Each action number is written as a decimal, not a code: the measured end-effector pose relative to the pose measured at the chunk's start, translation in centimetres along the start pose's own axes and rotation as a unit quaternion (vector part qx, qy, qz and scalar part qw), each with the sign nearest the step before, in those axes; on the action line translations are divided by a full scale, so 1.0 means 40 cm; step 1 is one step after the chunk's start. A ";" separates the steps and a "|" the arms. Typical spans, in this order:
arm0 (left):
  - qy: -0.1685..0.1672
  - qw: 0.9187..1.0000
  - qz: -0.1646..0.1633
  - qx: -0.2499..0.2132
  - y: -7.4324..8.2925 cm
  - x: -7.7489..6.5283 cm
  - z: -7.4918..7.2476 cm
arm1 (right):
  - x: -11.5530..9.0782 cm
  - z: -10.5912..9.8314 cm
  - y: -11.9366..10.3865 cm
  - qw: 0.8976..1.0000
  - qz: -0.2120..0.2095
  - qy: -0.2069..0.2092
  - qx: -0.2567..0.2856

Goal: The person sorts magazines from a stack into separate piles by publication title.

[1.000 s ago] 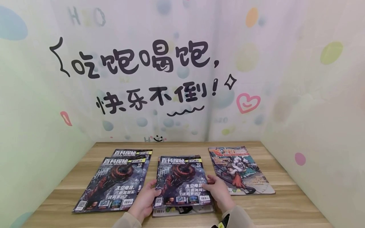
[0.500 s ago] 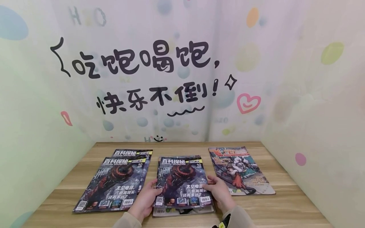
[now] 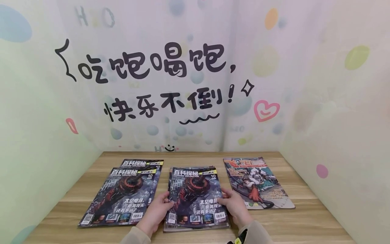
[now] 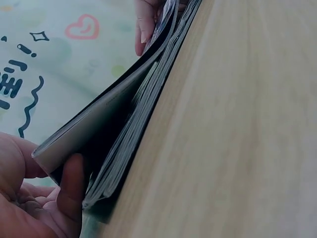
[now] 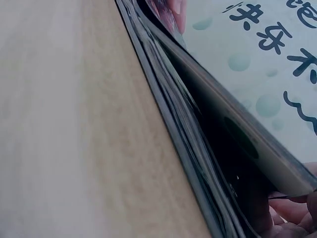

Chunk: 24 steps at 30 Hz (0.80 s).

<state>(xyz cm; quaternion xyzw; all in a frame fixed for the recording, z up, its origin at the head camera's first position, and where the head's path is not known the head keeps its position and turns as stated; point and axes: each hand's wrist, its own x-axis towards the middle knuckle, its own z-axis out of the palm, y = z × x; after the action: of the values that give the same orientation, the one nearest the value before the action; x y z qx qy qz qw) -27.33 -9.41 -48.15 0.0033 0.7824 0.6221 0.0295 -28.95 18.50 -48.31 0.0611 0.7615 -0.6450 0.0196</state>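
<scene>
Magazine, lower centre: covers stack further now, seemingly nearer alignment.
Left hand, right hand: fingers pinch magazine sides.

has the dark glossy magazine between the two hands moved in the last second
Yes: the dark glossy magazine reaches lower in the head view, covering more of the unmoved, pale-edged paper magazine beneath.

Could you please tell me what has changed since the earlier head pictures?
The near edge of the upper middle magazine has shifted slightly down the head view, covering more of the magazine beneath. The left hand and right hand still hold it; nothing was released. The two left magazines and the right magazine stayed put.
</scene>
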 end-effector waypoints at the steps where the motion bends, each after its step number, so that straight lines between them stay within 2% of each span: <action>1: 0.000 1.000 0.002 0.004 0.000 0.000 -0.001 | 0.000 0.000 0.000 1.000 0.001 -0.003 0.001; 6: -0.002 1.000 0.003 0.010 0.003 -0.003 -0.002 | -0.001 -0.001 0.002 1.000 0.004 -0.012 0.004; 15: -0.009 1.000 -0.003 0.007 0.004 -0.006 -0.002 | -0.002 -0.002 -0.003 1.000 0.012 0.007 -0.023; 24: -0.004 1.000 -0.007 0.011 0.003 -0.005 -0.004 | -0.006 -0.001 -0.006 1.000 0.006 -0.008 -0.006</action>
<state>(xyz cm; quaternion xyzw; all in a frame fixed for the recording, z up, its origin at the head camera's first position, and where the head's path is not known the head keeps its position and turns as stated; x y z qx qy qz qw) -27.16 -9.55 -47.99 0.0005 0.7889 0.6134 0.0367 -28.74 18.49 -48.06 0.0604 0.7645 -0.6411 0.0304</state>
